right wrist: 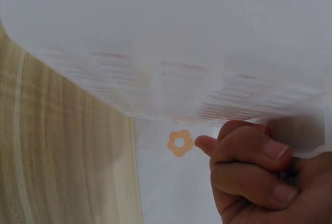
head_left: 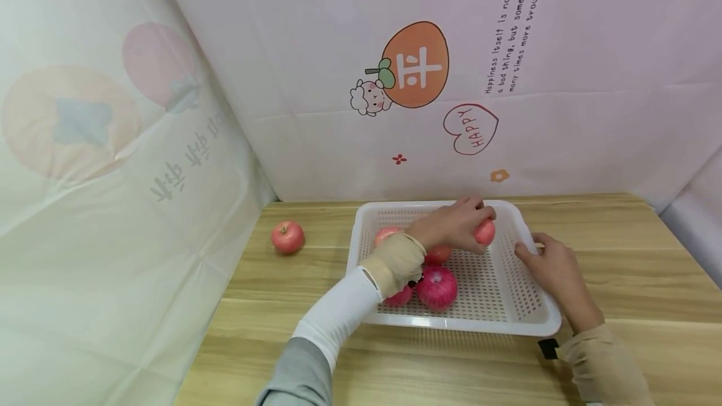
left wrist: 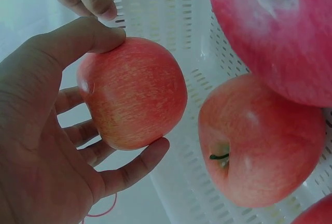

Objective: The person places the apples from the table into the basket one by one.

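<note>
My left hand (head_left: 459,224) holds a red apple (left wrist: 136,94) over the right half of a white plastic basket (head_left: 445,324), thumb on one side and fingertips underneath. At the basket's right rim, my right hand (head_left: 555,271) grips the edge. Its fingers (right wrist: 249,182) are curled below the rim in the right wrist view. Inside the basket, on the left, lie another red apple (left wrist: 262,141) and a magenta, streaked round fruit (head_left: 437,287). A second magenta fruit (head_left: 399,296) is partly hidden by my left wrist, as is a red apple (head_left: 387,235) behind it.
One red apple (head_left: 287,237) sits on the wooden table (head_left: 265,331) to the left of the basket. Behind the table hangs a printed white cloth (head_left: 316,155), with another cloth along the left side. A small black piece (head_left: 548,349) shows by my right wrist.
</note>
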The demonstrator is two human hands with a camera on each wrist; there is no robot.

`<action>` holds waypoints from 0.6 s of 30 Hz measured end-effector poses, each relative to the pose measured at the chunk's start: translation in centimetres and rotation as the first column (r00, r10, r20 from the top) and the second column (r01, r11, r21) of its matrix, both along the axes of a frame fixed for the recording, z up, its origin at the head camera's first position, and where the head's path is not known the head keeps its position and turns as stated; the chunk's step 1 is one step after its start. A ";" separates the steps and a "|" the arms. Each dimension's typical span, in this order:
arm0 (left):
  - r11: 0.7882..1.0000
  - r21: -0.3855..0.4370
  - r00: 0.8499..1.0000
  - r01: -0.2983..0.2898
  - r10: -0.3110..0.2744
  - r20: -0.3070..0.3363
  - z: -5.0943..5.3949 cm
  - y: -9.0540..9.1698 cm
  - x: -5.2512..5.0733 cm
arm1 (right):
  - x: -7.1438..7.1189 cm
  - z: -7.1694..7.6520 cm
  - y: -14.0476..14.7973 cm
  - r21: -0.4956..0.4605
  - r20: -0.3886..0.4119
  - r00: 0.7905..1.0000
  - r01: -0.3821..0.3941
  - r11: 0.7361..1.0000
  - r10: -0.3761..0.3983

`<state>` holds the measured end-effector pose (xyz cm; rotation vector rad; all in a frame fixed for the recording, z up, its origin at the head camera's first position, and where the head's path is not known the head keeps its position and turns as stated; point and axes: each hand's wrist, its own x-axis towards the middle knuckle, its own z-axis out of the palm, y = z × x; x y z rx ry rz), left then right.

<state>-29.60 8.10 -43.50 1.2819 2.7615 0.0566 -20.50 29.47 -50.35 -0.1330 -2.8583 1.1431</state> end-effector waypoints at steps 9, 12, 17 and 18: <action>1.000 -0.004 1.000 0.006 -0.006 0.003 -0.8 0.5 -0.2 | 0.1 0.0 0.0 -0.012 0.013 1.000 0.003 1.000 -0.003; 1.000 -0.009 1.000 0.002 -0.002 -0.001 -0.9 0.7 -0.2 | 0.0 -0.1 0.0 -0.012 0.012 1.000 0.003 1.000 -0.003; 1.000 -0.021 1.000 0.006 -0.006 -0.008 -1.2 0.9 -0.2 | 0.0 0.0 0.0 -0.008 0.001 1.000 0.007 1.000 -0.007; 1.000 -0.023 1.000 0.007 -0.007 -0.009 -1.2 1.0 -0.3 | 0.1 0.0 0.0 -0.009 0.001 1.000 0.007 1.000 -0.007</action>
